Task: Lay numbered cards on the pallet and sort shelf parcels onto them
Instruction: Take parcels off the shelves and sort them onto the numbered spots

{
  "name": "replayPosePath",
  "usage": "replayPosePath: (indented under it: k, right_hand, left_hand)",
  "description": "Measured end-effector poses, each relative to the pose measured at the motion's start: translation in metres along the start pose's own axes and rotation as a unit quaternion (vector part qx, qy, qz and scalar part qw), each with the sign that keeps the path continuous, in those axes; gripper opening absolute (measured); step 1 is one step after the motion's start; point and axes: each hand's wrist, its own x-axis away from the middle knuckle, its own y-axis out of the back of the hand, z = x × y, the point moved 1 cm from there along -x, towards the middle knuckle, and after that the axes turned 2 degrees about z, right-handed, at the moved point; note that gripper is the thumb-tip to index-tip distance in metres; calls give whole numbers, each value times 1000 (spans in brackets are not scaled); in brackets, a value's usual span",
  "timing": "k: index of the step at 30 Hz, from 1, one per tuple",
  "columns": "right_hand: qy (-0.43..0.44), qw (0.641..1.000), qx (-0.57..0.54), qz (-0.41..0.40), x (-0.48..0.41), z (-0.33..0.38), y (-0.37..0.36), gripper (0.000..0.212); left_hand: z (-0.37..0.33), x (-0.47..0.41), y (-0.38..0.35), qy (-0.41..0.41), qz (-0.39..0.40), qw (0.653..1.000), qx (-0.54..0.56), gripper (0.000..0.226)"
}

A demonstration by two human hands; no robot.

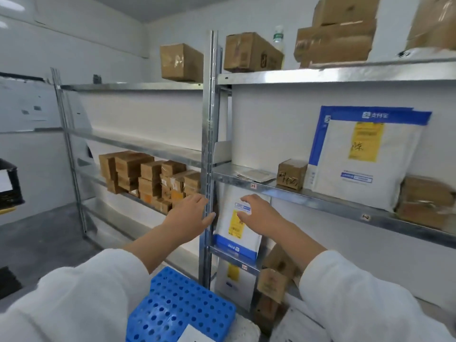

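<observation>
A white mailer parcel with a blue band and a yellow label (235,239) stands upright on a lower shelf of the right-hand metal rack. My right hand (261,215) is spread over its upper front, fingers apart, touching or nearly touching it. My left hand (191,215) is open beside the rack's upright post (209,144), its fingertips at the post, just left of the parcel. A blue perforated pallet (172,307) lies on the floor below, with a white card (195,335) on its near edge.
A bigger white and blue mailer (365,156) and small brown boxes (291,174) stand on the shelf above. Several small cartons (148,176) fill the left rack's lower shelf. Larger cartons (251,53) sit on top. A black crate (9,183) is at far left.
</observation>
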Motion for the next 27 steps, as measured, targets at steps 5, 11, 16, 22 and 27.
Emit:
replayPosePath:
  k: [5, 11, 16, 22, 27]
  right_hand:
    - [-41, 999, 11, -22, 8, -21, 28, 55]
    - [-44, 998, 38, -35, -5, -42, 54, 43]
    - [-42, 999, -9, -25, -32, -66, 71, 42]
    - [-31, 999, -8, -4, -77, -105, 69, 45]
    - [-32, 999, -9, 14, -118, -137, 56, 40]
  left_hand:
    - [-19, -24, -8, -41, 10, 999, 5, 48]
    - [-40, -57, -12, -42, 46, 998, 3, 49]
    - [-64, -107, -8, -20, 49, 998, 14, 43]
    - [-84, -171, -23, 0, 40, 999, 1, 43]
    - [-87, -215, -56, 30, 28, 999, -15, 44]
